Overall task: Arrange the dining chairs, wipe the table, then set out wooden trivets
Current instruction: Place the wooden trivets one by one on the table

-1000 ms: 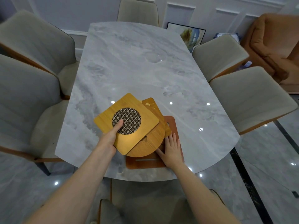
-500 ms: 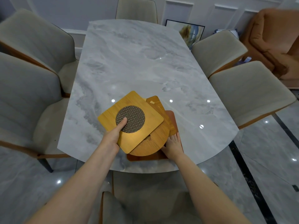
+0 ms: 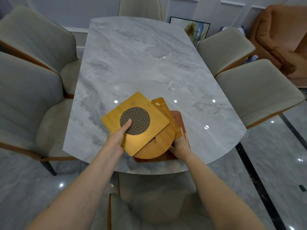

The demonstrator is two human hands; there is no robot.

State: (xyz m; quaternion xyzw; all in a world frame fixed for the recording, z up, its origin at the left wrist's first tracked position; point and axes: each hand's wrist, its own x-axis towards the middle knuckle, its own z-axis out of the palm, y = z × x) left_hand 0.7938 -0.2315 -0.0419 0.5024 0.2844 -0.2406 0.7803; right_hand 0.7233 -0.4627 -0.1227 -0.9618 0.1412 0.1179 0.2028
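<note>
While left hand (image 3: 116, 138) holds trivet (image 3: 149, 130), near table edge (image 3: 149, 171)

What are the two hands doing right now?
Left hand: holding the square light-wood trivet with round mesh centre.
Right hand: fingers under the stacked trivets; grip cannot be told.

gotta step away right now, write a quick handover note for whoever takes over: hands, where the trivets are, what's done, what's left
Left hand: grips the square trivet with the mesh disc, thumb on the mesh, at the top of the stack.
Right hand: fingers on the right edge of the stack, by the round trivet and the dark trivet; grip unclear.
Another light trivet pokes out behind. The whole stack sits at the near end of the table.
Done: chairs stand tucked around the table. Whether it was wiped cannot be told.
Left: spread the trivets over the table.
</note>
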